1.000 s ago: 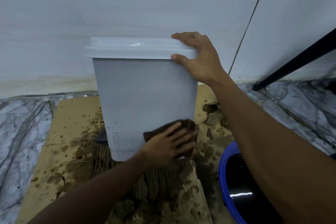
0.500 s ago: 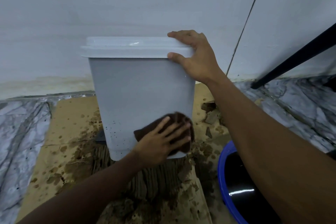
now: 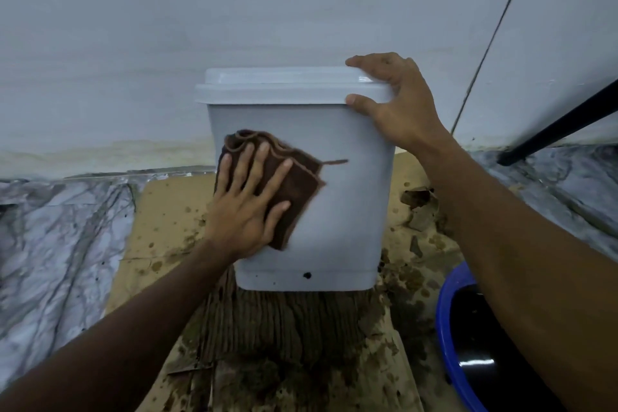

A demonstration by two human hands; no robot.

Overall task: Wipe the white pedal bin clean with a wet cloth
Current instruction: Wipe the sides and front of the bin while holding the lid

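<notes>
The white pedal bin stands upright on wet, stained cardboard in front of a pale wall, its lid closed. My left hand lies flat with fingers spread, pressing a folded brown cloth against the upper left of the bin's front face. My right hand grips the lid's right corner, fingers over the top and thumb under the rim. A few dark specks remain along the bin's bottom edge. The pedal is hidden.
Soaked, torn cardboard covers the marble floor. A blue bucket with dark contents sits at the lower right, under my right forearm. A black rod slants across the right. Cardboard scraps lie right of the bin.
My left hand has slid the cloth from the bin's lower right front up to its upper left. The view shifted so the bin sits further right. My right hand stays on the lid.
</notes>
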